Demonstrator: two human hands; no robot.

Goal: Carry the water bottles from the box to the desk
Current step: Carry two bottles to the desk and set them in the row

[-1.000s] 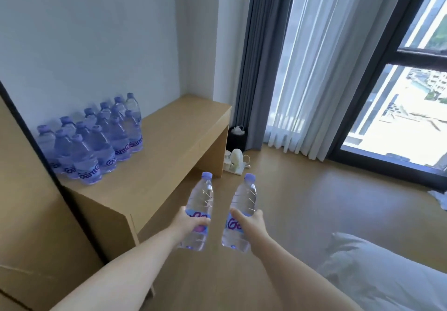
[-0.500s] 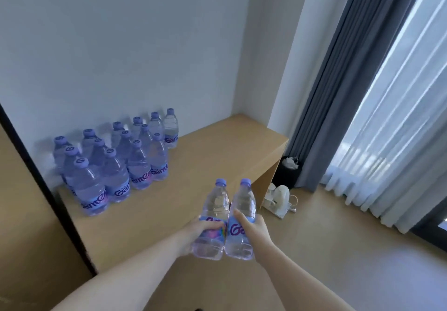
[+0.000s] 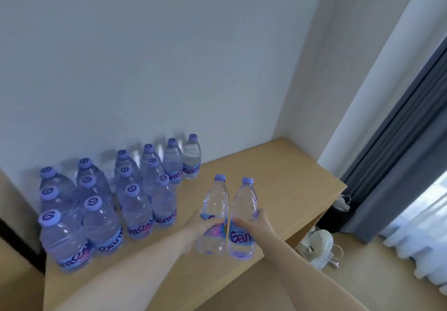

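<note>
Pale wall corner, wooden table (image 3: 278, 177) beneath, grey curtain (image 3: 399, 153) at right; cluster of purple-capped water bottles (image 3: 116, 202) standing against wall at left. Left hand (image 3: 200, 223) wrapped around one bottle (image 3: 214, 214); right hand (image 3: 254, 223) wrapped around another (image 3: 243, 216); both upright, touching, above bare wood just right of cluster. Best lowered level, bases flat beside the row, each grip loosened only once steady.

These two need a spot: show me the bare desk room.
Free: the desk top right of the bottle cluster, out to its window-side edge, and the front strip below the cluster. Crowded: the back-left along the wall. The hands hold two bottles above the free part.
</note>
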